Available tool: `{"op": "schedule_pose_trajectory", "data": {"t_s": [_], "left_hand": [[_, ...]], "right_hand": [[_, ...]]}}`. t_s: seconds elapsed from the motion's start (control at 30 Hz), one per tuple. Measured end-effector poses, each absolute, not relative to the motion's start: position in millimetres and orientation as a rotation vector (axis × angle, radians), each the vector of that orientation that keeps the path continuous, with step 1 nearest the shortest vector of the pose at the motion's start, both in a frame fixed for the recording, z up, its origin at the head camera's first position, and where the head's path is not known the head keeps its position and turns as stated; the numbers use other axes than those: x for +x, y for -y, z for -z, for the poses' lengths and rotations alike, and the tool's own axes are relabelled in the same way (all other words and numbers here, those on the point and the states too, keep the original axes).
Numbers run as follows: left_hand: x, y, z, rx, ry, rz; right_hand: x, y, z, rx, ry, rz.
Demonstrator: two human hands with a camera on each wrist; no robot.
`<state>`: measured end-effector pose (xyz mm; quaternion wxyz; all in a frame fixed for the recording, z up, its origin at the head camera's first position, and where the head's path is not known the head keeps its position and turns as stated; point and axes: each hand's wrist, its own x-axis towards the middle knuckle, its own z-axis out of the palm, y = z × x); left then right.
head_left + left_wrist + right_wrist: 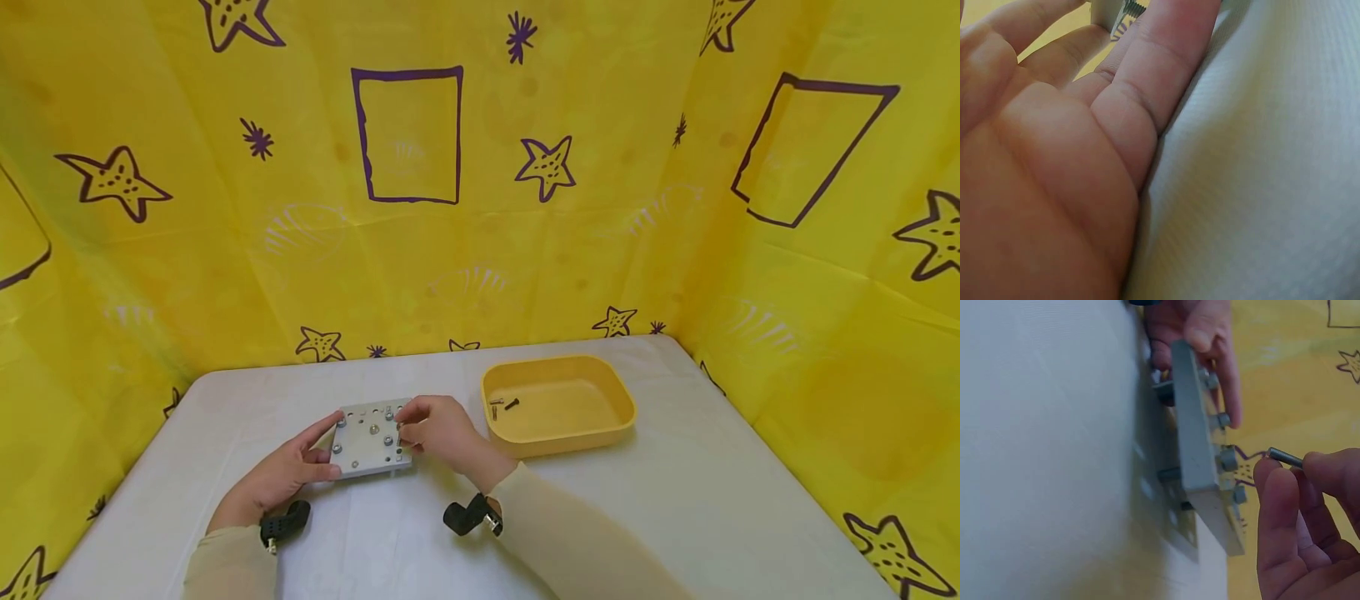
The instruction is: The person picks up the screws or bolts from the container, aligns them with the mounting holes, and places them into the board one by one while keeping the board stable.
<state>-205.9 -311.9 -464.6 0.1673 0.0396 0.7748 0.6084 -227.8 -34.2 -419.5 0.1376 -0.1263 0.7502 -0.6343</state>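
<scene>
A square light-grey metal plate point(363, 454) with holes and several bolts in it is at the left middle of the head view. My left hand point(288, 467) grips its left side, the thumb at the near corner and a finger at the far one. In the right wrist view, bolt heads stand up from the plate point(1192, 425) and shanks stick out below it. My right hand point(446, 433) is over the plate's right edge. Between thumb and fingers it pinches a threaded screw point(1285, 457), held apart from the plate. The left wrist view shows mostly palm.
Right of the plate stands a yellow tray point(573, 437), close to my right forearm. A dark screw point(512, 404) and a few small metal pieces point(494, 411) lie at its left end. A white cloth covers the table point(712, 517); yellow patterned curtains point(420, 275) surround it.
</scene>
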Motion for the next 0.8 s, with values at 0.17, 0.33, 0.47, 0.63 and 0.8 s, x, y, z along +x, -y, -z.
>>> {"op": "schedule_pose_trajectory", "data": {"t_s": [0.17,0.33,0.47,0.63,0.8], "left_hand": [[-206.5,311.9,463.6,0.097,-2.224,-1.700],[-206.5,312.3,463.0,0.087,-2.236,-1.684],[-206.5,312.5,463.0,0.101,-2.216,-1.708],[-205.6,312.4,462.9,0.111,-2.202,-1.721],[-205.6,311.9,463.0,0.108,-2.196,-1.725]], "right_hand": [[-223.2,39.7,423.4,-0.429,-2.258,1.760],[-220.1,43.1,425.8,-0.424,-2.300,1.709],[-217.7,45.3,426.0,-0.399,-2.326,1.678],[-216.9,46.9,427.2,-0.424,-2.382,1.611],[-218.0,48.2,429.5,-0.466,-2.432,1.546]]}}
